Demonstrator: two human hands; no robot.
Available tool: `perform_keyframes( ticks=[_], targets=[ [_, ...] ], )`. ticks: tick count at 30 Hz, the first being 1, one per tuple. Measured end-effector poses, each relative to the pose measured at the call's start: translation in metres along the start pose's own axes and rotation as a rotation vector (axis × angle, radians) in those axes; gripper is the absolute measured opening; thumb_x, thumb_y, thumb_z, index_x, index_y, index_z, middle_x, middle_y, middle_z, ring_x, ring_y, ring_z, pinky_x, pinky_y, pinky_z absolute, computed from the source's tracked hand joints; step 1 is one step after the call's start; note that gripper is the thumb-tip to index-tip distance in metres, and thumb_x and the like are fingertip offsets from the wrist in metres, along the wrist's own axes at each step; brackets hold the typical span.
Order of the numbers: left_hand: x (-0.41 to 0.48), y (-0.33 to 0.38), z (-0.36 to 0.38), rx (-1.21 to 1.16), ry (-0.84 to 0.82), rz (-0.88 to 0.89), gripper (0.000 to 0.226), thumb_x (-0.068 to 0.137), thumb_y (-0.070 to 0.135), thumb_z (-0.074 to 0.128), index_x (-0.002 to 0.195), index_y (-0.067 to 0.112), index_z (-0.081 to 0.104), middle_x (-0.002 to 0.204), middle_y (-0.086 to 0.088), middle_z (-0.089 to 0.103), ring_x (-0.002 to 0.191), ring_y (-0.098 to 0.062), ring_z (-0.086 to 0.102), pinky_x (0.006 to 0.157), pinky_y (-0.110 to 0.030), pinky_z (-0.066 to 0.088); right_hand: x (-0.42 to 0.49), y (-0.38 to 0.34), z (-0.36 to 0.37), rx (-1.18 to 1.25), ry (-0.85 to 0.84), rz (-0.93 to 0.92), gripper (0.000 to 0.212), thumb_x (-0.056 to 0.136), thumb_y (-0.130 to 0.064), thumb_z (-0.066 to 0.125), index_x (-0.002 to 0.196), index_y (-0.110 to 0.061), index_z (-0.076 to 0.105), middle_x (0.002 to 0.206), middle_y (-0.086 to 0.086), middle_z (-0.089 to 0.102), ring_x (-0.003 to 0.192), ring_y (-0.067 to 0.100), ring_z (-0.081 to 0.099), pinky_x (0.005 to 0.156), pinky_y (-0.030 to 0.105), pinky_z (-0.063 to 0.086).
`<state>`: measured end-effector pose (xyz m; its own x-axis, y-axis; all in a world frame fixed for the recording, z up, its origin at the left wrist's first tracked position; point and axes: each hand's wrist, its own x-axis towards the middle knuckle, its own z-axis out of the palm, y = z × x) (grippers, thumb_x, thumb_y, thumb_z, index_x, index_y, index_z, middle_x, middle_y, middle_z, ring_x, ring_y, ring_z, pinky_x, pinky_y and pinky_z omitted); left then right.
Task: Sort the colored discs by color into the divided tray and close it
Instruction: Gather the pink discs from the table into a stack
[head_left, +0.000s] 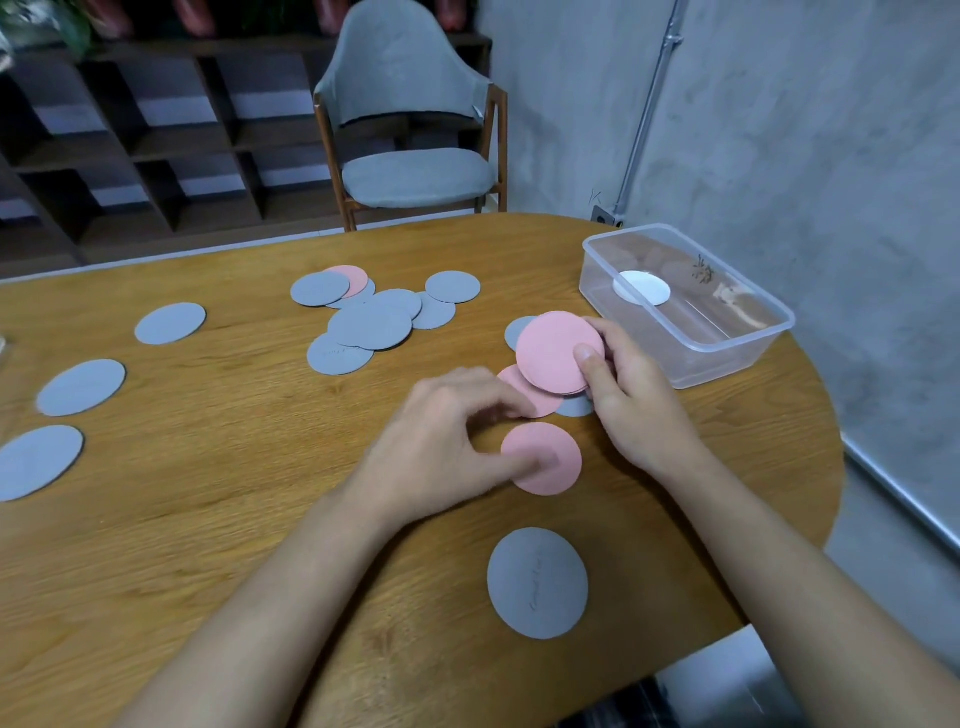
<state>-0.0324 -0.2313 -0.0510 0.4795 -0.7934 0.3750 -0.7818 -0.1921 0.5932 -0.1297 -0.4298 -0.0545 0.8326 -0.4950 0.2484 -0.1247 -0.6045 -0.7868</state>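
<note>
My right hand (628, 395) grips a small stack of pink discs (556, 351), thumb on top, held just above the table. My left hand (447, 441) reaches over two pink discs lying flat: its fingertips touch the upper one (530, 395) and its thumb presses the lower one (550, 462). Grey discs peek out under the stack (574, 406) and behind it (517, 330). A pile of grey discs (371, 325) with one pink disc (353, 278) lies farther back. The clear plastic tray (691, 358) stands at the right with a white disc (641, 287) inside.
Single grey discs lie at the near middle (537, 582) and along the left side (170, 323), (81, 387), (39, 462). The wooden table's (234, 519) rounded edge runs close to the tray on the right. A grey chair (415, 135) stands behind the table.
</note>
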Motion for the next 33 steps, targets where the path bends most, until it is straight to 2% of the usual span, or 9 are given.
perform_keyframes(
  ticks=[2, 5, 11, 14, 18, 22, 26, 29, 33],
  targets=[
    [-0.004, -0.003, 0.003, 0.072, -0.149, 0.036, 0.054, 0.07, 0.067, 0.084, 0.111, 0.032, 0.078, 0.107, 0.02, 0.068, 0.103, -0.008, 0.06, 0.088, -0.034, 0.052, 0.0, 0.0, 0.0, 0.0, 0.012, -0.006, 0.036, 0.109, -0.027, 0.044, 0.144, -0.021, 0.049, 0.131, -0.01, 0.059, 0.121, 0.007, 0.053, 0.102, 0.027, 0.043],
    [-0.004, -0.004, 0.003, 0.142, -0.178, 0.076, 0.056, 0.074, 0.074, 0.074, 0.112, 0.034, 0.078, 0.109, 0.02, 0.066, 0.101, -0.008, 0.057, 0.084, -0.037, 0.053, 0.0, 0.001, 0.001, 0.009, 0.016, -0.006, 0.035, 0.109, -0.027, 0.045, 0.143, -0.021, 0.05, 0.124, -0.01, 0.061, 0.113, 0.006, 0.055, 0.095, 0.025, 0.043],
    [-0.004, 0.003, -0.001, 0.263, 0.08, 0.2, 0.024, 0.101, 0.032, 0.059, 0.089, 0.019, 0.074, 0.078, 0.008, 0.07, 0.073, -0.013, 0.059, 0.067, -0.032, 0.051, 0.002, 0.007, 0.003, 0.102, -0.026, -0.038, 0.03, 0.106, -0.022, 0.051, 0.136, -0.022, 0.057, 0.107, -0.013, 0.065, 0.086, 0.001, 0.058, 0.087, 0.029, 0.05],
    [0.001, 0.006, -0.004, 0.044, 0.325, 0.006, 0.014, 0.096, 0.014, 0.067, 0.083, 0.014, 0.071, 0.07, 0.004, 0.066, 0.065, -0.013, 0.056, 0.064, -0.023, 0.045, 0.002, 0.004, 0.002, 0.187, -0.069, -0.035, 0.03, 0.105, -0.014, 0.054, 0.134, -0.021, 0.059, 0.098, -0.005, 0.067, 0.073, 0.005, 0.059, 0.071, 0.021, 0.046],
    [0.009, -0.003, 0.002, -0.151, 0.33, -0.314, 0.012, 0.094, 0.016, 0.069, 0.082, 0.018, 0.072, 0.068, 0.003, 0.071, 0.064, -0.016, 0.065, 0.071, -0.032, 0.056, 0.0, 0.0, 0.002, 0.277, -0.126, -0.053, 0.03, 0.105, -0.008, 0.054, 0.132, -0.019, 0.06, 0.083, 0.003, 0.064, 0.06, 0.006, 0.058, 0.06, 0.028, 0.049],
    [0.013, -0.003, 0.007, -0.262, 0.358, -0.418, 0.006, 0.085, 0.02, 0.078, 0.083, 0.022, 0.074, 0.07, 0.004, 0.075, 0.068, -0.013, 0.072, 0.076, -0.031, 0.062, 0.0, 0.001, 0.004, 0.32, -0.187, -0.062, 0.031, 0.105, -0.011, 0.054, 0.134, -0.02, 0.061, 0.087, -0.002, 0.069, 0.067, 0.015, 0.063, 0.065, 0.034, 0.055],
    [0.014, -0.005, 0.009, -0.321, 0.335, -0.446, 0.032, 0.082, 0.031, 0.086, 0.113, 0.027, 0.077, 0.08, 0.008, 0.076, 0.066, -0.004, 0.068, 0.074, -0.021, 0.058, 0.0, 0.001, 0.004, 0.332, -0.221, -0.068, 0.033, 0.106, -0.01, 0.054, 0.138, -0.018, 0.058, 0.092, -0.002, 0.071, 0.074, 0.021, 0.065, 0.068, 0.038, 0.059],
    [0.015, -0.013, 0.008, -0.362, 0.232, -0.431, 0.043, 0.088, 0.038, 0.08, 0.13, 0.032, 0.072, 0.082, 0.008, 0.078, 0.062, -0.007, 0.061, 0.077, -0.029, 0.057, -0.001, -0.001, 0.003, 0.353, -0.222, -0.069, 0.034, 0.106, -0.008, 0.051, 0.139, -0.018, 0.057, 0.093, 0.001, 0.07, 0.076, 0.02, 0.064, 0.069, 0.037, 0.06],
    [0.017, -0.013, 0.007, -0.532, 0.202, -0.418, 0.036, 0.093, 0.023, 0.078, 0.128, 0.026, 0.072, 0.081, 0.0, 0.078, 0.061, -0.014, 0.062, 0.069, -0.033, 0.057, -0.001, -0.002, 0.005, 0.314, -0.266, -0.053, 0.033, 0.11, -0.024, 0.044, 0.139, -0.024, 0.061, 0.099, 0.01, 0.068, 0.081, 0.021, 0.067, 0.077, 0.042, 0.061]
  ],
)
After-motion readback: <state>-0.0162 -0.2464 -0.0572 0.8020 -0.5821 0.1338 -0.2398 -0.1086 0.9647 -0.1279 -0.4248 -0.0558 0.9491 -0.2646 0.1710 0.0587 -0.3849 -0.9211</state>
